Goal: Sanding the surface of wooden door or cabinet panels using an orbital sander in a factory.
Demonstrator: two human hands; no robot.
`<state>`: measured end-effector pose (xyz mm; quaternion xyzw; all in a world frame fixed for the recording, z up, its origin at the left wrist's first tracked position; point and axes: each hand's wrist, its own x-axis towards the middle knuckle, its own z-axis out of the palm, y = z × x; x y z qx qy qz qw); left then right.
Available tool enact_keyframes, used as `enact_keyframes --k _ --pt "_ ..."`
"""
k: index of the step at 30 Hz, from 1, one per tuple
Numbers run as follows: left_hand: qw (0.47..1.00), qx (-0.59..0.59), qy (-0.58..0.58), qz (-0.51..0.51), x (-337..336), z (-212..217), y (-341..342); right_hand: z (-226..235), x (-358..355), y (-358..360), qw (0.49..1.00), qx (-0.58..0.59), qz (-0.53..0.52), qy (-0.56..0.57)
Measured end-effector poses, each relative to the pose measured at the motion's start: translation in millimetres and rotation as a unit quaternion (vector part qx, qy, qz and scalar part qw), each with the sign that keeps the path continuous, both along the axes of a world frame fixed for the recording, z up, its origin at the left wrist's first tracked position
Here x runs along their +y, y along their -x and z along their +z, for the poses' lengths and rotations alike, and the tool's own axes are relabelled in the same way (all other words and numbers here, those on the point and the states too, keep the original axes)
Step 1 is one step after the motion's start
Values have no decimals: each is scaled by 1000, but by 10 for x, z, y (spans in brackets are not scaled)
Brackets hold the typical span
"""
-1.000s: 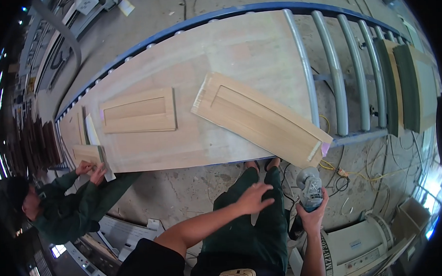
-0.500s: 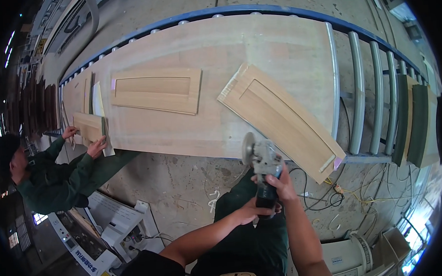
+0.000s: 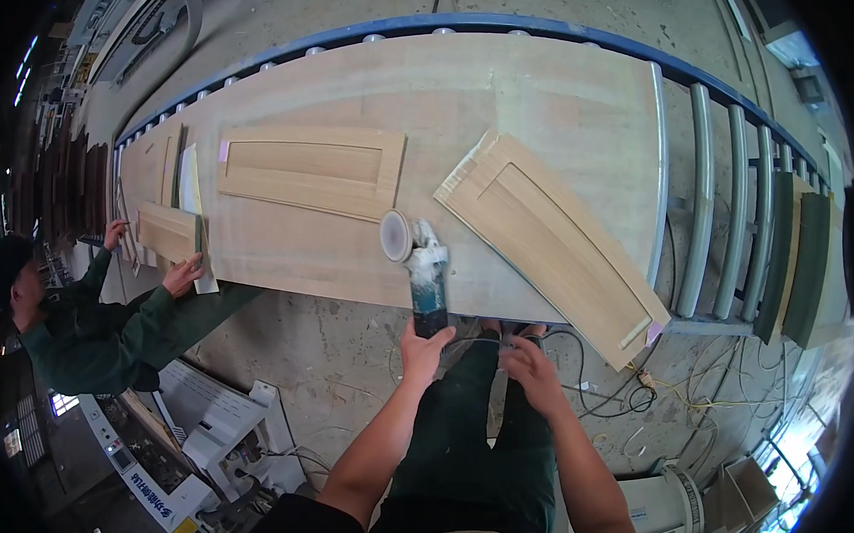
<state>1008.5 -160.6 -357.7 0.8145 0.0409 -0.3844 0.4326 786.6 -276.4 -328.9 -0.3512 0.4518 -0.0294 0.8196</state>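
My left hand (image 3: 421, 351) grips the rear handle of a blue-green power sander (image 3: 429, 287). Its round pad (image 3: 393, 236) stands on edge over the front part of a large pale wooden board (image 3: 495, 82). My right hand (image 3: 532, 365) hovers just right of the tool, below the board's edge, fingers apart and holding nothing I can make out. A framed wooden door panel (image 3: 313, 171) lies flat left of the sander. A second door panel (image 3: 555, 242) lies slanted to its right, one corner hanging past the board's edge.
The board rests on a roller conveyor with grey rollers (image 3: 706, 207) and a blue rail. Dark green panels (image 3: 798, 260) lie at the right end. A person in green (image 3: 96, 329) at the left holds a small panel (image 3: 163, 230). Cables (image 3: 623, 401) and machines lie on the concrete floor.
The sander was in my right hand low by my legs, then held with both hands. Now only my left hand holds it, farther up over the board's edge.
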Motion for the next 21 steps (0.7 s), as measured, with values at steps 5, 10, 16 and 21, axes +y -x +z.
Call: enact_keyframes --k 5,10,16,21 --pt "992 -92 -88 -1 -343 -51 -60 66 219 1191 985 147 -18 92" --pt "975 -176 -134 -5 -459 -212 24 50 402 2013 949 280 -136 52" --pt "954 -255 -149 -48 -508 -287 149 -328 224 2633 886 369 -218 178" --pt "950 -269 -133 -89 -398 -298 66 -741 -218 2577 848 363 -310 228"
